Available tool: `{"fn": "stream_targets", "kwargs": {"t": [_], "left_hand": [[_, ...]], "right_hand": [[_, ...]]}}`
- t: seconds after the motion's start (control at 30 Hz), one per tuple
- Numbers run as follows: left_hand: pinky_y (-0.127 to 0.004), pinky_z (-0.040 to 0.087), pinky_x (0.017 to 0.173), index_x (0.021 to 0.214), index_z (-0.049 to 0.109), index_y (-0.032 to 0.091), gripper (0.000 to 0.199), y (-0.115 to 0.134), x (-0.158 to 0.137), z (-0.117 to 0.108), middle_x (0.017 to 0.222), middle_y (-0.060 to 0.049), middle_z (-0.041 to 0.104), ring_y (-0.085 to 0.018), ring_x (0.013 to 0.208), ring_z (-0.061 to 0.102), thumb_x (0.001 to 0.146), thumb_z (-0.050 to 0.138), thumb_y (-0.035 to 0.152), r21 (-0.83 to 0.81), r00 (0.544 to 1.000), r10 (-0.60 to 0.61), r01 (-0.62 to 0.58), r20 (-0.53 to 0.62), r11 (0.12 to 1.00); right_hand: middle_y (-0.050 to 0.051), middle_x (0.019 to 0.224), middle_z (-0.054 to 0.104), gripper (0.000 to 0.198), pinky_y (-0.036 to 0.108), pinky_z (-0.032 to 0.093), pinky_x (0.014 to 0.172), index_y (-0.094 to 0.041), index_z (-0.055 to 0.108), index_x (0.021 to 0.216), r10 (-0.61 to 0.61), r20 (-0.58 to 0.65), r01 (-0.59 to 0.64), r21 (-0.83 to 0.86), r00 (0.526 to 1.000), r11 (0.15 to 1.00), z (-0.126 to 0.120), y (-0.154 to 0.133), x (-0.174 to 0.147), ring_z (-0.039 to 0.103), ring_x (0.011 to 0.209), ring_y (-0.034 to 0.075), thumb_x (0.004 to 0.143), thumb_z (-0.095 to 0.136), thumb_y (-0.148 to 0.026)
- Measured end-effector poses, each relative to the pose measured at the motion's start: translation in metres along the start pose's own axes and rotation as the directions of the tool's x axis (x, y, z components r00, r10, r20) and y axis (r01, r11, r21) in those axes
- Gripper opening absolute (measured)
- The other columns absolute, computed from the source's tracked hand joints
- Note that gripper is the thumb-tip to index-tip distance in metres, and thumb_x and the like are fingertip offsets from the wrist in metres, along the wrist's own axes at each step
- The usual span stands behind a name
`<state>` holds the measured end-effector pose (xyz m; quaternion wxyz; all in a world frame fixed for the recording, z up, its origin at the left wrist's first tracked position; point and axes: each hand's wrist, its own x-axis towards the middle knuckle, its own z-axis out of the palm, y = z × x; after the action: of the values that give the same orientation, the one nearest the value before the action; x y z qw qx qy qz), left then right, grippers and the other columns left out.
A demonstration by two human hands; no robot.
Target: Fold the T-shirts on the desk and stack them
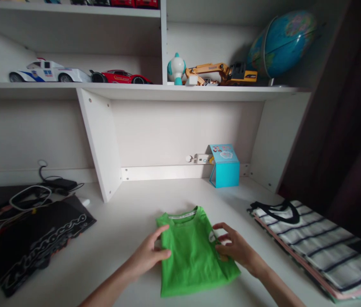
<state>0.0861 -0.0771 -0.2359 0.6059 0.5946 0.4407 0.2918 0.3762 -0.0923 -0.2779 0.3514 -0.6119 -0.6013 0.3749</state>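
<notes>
A bright green T-shirt (187, 256), folded into a compact rectangle, lies on the white desk with its neckline away from me. At its left edge, my left hand (148, 253) has thumb and forefinger spread apart, their tips over the green cloth. My right hand (236, 249) is at the opposite edge, beside a small white print on the shirt. Its fingers are curved and apart, and some of them are partly hidden. Neither hand visibly grips the fabric.
Folded clothes (321, 243) are stacked at the right, a striped shirt on top. A black printed bag (46, 238) and cables (33, 198) lie left. Behind stands a blue desk calendar (227, 172). Shelves above hold toy cars (121, 76), a toy excavator (241, 73) and a globe (286, 42).
</notes>
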Motion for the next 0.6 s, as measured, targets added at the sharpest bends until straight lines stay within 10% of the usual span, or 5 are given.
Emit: {"fn": "stream_targets", "kwargs": {"t": [0.2, 0.37, 0.6], "left_hand": [[-0.021, 0.041, 0.056, 0.138, 0.025, 0.01, 0.085, 0.026, 0.003, 0.044, 0.064, 0.004, 0.057, -0.011, 0.058, 0.052, 0.064, 0.066, 0.02, 0.089, 0.996, 0.011, -0.02, 0.094, 0.996], [-0.021, 0.043, 0.055, 0.135, 0.035, 0.014, 0.078, 0.062, 0.034, 0.099, 0.111, -0.011, 0.055, -0.009, 0.061, 0.053, 0.065, 0.067, 0.021, 0.226, 0.931, 0.347, -0.364, 0.112, 0.904], [-0.033, 0.048, 0.08, 0.137, 0.032, 0.015, 0.084, 0.093, 0.093, 0.22, 0.126, -0.015, 0.042, -0.021, 0.087, 0.057, 0.061, 0.068, 0.024, 0.221, 0.78, 0.602, -0.626, 0.171, 0.748]], "right_hand": [[-0.005, 0.06, 0.053, 0.041, 0.02, 0.035, 0.045, -0.018, 0.052, 0.1, 0.017, 0.125, -0.038, 0.161, 0.992, 0.986, -0.046, 0.008, -0.02, 0.048, 0.047, 0.009, 0.059, 0.056, -0.023], [0.003, 0.078, 0.064, 0.035, 0.026, 0.041, 0.052, -0.02, 0.063, 0.099, -0.194, -0.182, 0.134, -0.298, 0.964, 0.945, -0.128, -0.004, -0.033, 0.052, 0.055, 0.014, 0.068, 0.052, -0.033], [0.005, 0.057, 0.062, 0.042, 0.032, 0.038, 0.046, -0.023, 0.067, 0.101, -0.348, -0.453, -0.088, -0.702, 0.821, 0.707, -0.267, 0.028, -0.053, 0.052, 0.043, 0.021, 0.073, 0.042, -0.042]]}}
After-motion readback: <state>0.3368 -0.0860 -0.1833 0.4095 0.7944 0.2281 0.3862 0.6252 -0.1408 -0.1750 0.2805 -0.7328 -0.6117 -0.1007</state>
